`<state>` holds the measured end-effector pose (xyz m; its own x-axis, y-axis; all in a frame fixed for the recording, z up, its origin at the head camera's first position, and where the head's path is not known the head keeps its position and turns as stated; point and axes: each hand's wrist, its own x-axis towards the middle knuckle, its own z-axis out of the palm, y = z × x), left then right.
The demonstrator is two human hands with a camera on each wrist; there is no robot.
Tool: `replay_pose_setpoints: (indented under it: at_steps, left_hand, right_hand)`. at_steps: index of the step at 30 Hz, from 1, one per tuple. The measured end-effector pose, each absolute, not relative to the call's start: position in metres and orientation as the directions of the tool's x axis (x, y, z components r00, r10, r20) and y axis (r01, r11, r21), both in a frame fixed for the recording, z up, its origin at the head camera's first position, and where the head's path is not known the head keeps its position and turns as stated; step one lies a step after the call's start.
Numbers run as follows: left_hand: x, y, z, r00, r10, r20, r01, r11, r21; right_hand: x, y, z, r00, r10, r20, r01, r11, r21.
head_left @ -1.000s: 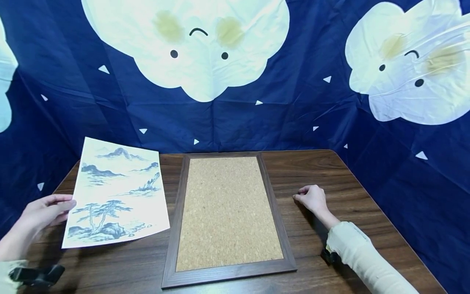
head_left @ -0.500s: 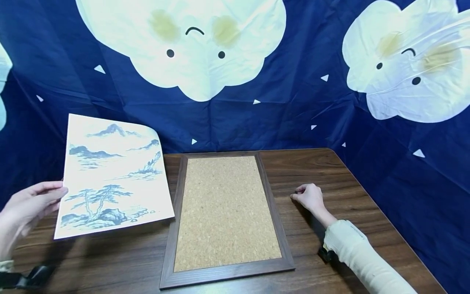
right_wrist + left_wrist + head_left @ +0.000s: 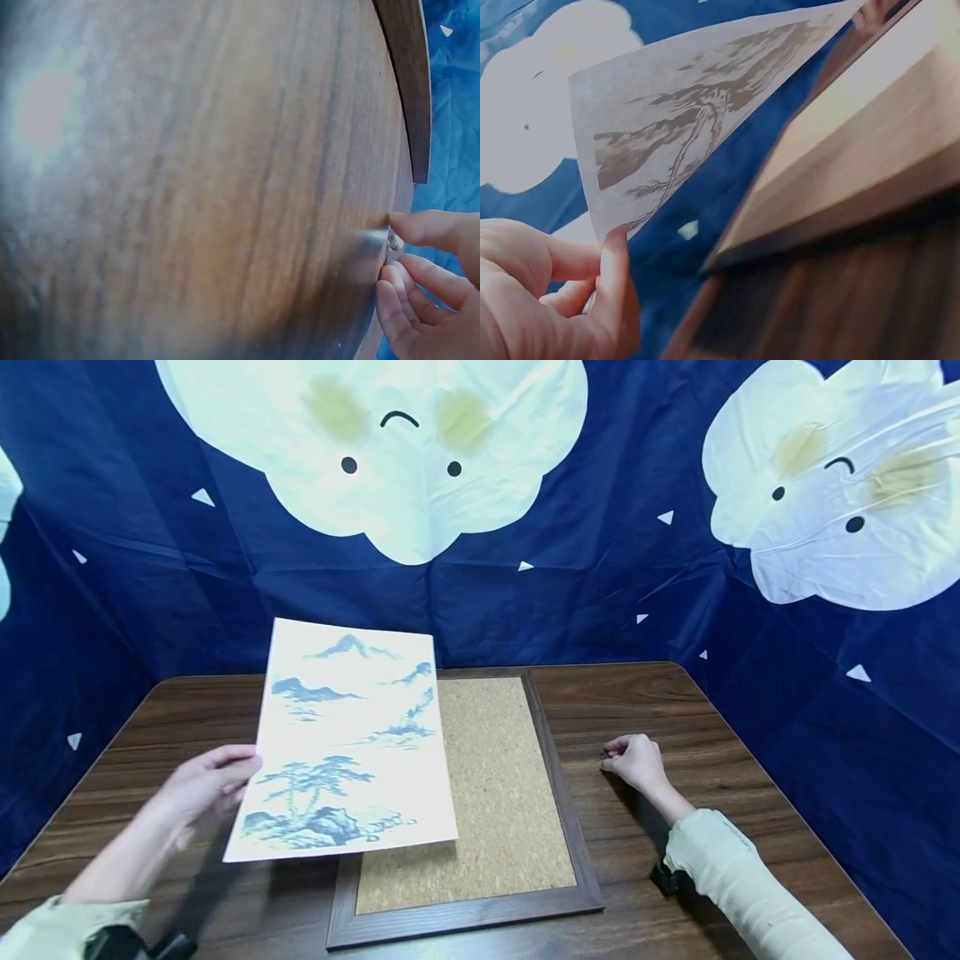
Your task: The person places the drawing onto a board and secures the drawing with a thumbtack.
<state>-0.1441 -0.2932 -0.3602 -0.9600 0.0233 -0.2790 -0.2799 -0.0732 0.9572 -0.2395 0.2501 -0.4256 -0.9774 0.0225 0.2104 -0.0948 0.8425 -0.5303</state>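
Paper [image 3: 347, 741] white with blue landscape; corkboard [image 3: 507, 785] speckled tan.

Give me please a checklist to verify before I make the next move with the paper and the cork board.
1. Left hand pinches the paper by its edge: ok.
2. Printed side of the paper faces the head camera: ok.
3. Cork board lies flat on the table: ok.
4. Paper lined up with the cork board: not ok, it overhangs the left side.
5. Paper resting flat: not ok, held raised.
6. Identity of the small thing in the right hand: cannot tell.
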Motion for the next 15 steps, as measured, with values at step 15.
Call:
replay_pose_setpoints:
  at_steps: [15]
  left_hand:
    - [-0.151, -0.178, -0.394, -0.951, -0.006, -0.308, -0.308, -0.031, 0.951]
  right_hand:
    - [-0.244, 0.246, -0.429, -0.957, 0.023, 0.288, -0.129, 0.859, -0.495]
